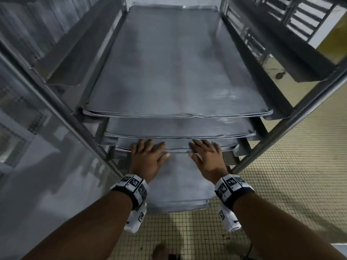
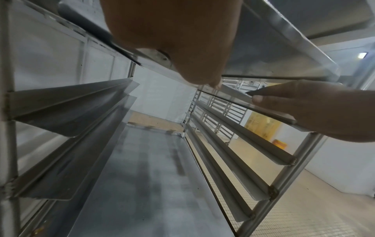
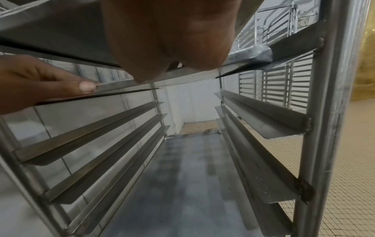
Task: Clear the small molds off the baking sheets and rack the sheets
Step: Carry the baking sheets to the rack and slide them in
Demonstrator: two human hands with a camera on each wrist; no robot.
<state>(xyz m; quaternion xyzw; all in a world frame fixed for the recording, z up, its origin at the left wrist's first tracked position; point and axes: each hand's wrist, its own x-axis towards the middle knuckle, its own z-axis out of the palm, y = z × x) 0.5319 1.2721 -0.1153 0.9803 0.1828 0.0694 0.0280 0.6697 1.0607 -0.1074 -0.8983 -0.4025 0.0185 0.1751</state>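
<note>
Several grey baking sheets sit on the runners of a steel rack (image 1: 293,117); the top sheet (image 1: 174,62) is bare. My left hand (image 1: 148,152) and right hand (image 1: 206,152) lie side by side on the front edge of the third sheet (image 1: 178,145), fingers straight over its top, thumbs at its rim. The left wrist view shows the left palm (image 2: 172,40) under that edge and the right thumb (image 2: 257,99) against it. In the right wrist view the right palm (image 3: 172,40) and the left thumb (image 3: 87,86) do the same. A lower sheet (image 1: 178,186) sticks out beneath my wrists. No molds are in view.
Empty angle runners (image 3: 91,133) line both sides of the rack below the hands. A pale glossy wall panel (image 1: 37,175) stands close on the left. Small-tiled floor (image 1: 291,184) spreads to the right and in front. A second rack (image 1: 304,15) stands behind on the right.
</note>
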